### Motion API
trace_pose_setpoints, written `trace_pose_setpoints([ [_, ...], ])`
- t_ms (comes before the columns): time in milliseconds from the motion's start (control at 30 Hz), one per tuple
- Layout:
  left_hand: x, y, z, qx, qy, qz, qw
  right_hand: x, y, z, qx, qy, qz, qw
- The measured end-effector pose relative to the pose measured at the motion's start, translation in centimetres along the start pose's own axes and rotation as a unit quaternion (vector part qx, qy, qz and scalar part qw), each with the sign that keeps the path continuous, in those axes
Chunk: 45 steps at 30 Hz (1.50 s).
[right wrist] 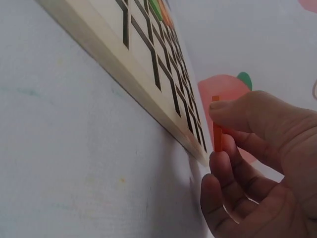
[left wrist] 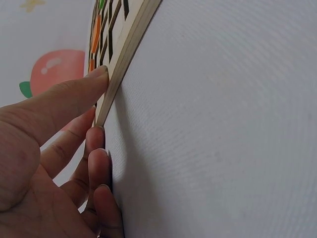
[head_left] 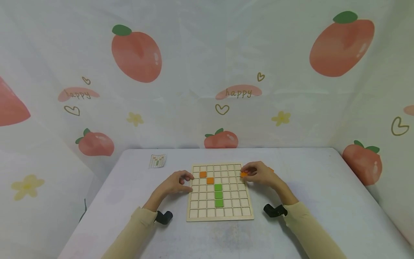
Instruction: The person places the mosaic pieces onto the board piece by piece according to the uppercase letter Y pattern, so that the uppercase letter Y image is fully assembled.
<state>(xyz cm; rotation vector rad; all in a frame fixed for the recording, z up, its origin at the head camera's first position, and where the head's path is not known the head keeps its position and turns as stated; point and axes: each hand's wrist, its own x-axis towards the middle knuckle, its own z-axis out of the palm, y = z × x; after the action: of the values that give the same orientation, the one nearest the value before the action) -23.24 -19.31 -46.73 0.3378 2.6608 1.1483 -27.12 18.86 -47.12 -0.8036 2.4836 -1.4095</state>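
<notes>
A light wooden grid board (head_left: 200, 194) lies flat on the table. Two orange square tiles, one upper (head_left: 202, 174) and one lower (head_left: 210, 180), step diagonally down to a column of three green tiles (head_left: 219, 194). My right hand (head_left: 260, 173) pinches another orange tile (right wrist: 217, 130) between thumb and fingers, at the board's upper right edge. At the board's left edge is my left hand (head_left: 176, 182), its thumb and fingertips spread apart along the rim; in the left wrist view the thumb (left wrist: 74, 94) touches that rim.
Behind the right hand, more orange (head_left: 271, 169) shows on the table, mostly hidden. A small paper card (head_left: 157, 161) with a printed coloured grid lies at the back left. A patterned cloth (head_left: 187, 118) hangs behind the white table (head_left: 307, 169).
</notes>
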Motion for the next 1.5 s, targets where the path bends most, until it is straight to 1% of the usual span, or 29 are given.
trace_pose_setpoints([
  [167,0.0,0.0,0.1,0.003,0.003,-0.006,1.0000,0.3,-0.2,0.4,0.006,-0.009,-0.016,0.9998],
  [267,0.1,0.1,0.1,0.002,0.005,-0.016,0.9999,0.4,-0.3,0.7,0.008,-0.013,-0.024,0.9996],
  [367,0.0,0.1,0.1,0.005,0.007,-0.016,0.9998,0.5,-0.5,0.9,0.008,-0.019,-0.030,0.9993],
  [467,0.1,0.1,0.1,0.006,0.007,-0.016,0.9998,0.5,-0.6,1.1,0.011,-0.027,-0.033,0.9990],
  [733,0.2,-0.1,0.1,0.002,0.005,-0.019,0.9998,0.4,-1.0,1.8,-0.003,-0.040,-0.022,0.9990],
  [967,0.2,-0.1,0.2,0.004,0.006,-0.019,0.9998,0.4,-1.1,2.4,0.009,-0.054,-0.046,0.9974],
  [1100,0.2,-0.2,0.2,0.007,0.006,-0.019,0.9998,0.5,-1.2,2.8,0.000,-0.055,-0.060,0.9967],
  [1400,0.3,-0.2,0.2,0.008,0.006,-0.021,0.9997,1.5,-2.1,3.4,-0.024,-0.051,-0.047,0.9973],
  [1500,0.2,-0.2,0.2,0.008,0.003,-0.013,0.9999,1.9,-2.3,3.7,-0.029,-0.050,-0.048,0.9972],
])
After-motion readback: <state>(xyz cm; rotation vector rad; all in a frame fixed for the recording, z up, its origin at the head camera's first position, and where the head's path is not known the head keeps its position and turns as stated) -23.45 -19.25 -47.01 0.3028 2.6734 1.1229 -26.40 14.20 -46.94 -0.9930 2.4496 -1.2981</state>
